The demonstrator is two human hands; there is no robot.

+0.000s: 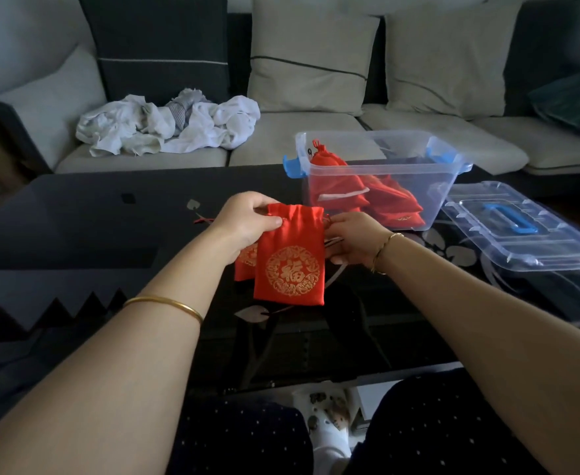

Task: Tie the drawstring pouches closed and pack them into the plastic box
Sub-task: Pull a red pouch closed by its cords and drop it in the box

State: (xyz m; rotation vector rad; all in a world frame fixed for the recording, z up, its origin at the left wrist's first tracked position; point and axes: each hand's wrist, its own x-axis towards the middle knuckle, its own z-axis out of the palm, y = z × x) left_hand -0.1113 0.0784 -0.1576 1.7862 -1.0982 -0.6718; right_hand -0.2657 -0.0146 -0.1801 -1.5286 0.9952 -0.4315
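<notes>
Over the table, left hand and right hand pinch the gathered top of a red, gold-printed pouch.

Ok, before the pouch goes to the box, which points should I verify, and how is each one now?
1. The left hand grips the pouch top: ok.
2. The right hand holds the top's other end: ok.
3. Knot tied: cannot tell, the hands cover that part.
4. The plastic box is open, lid lying beside it: ok.
5. Room above the packed pouches: ok.
6. All pouches packed: not ok, a second pouch shows behind the held one.
</notes>
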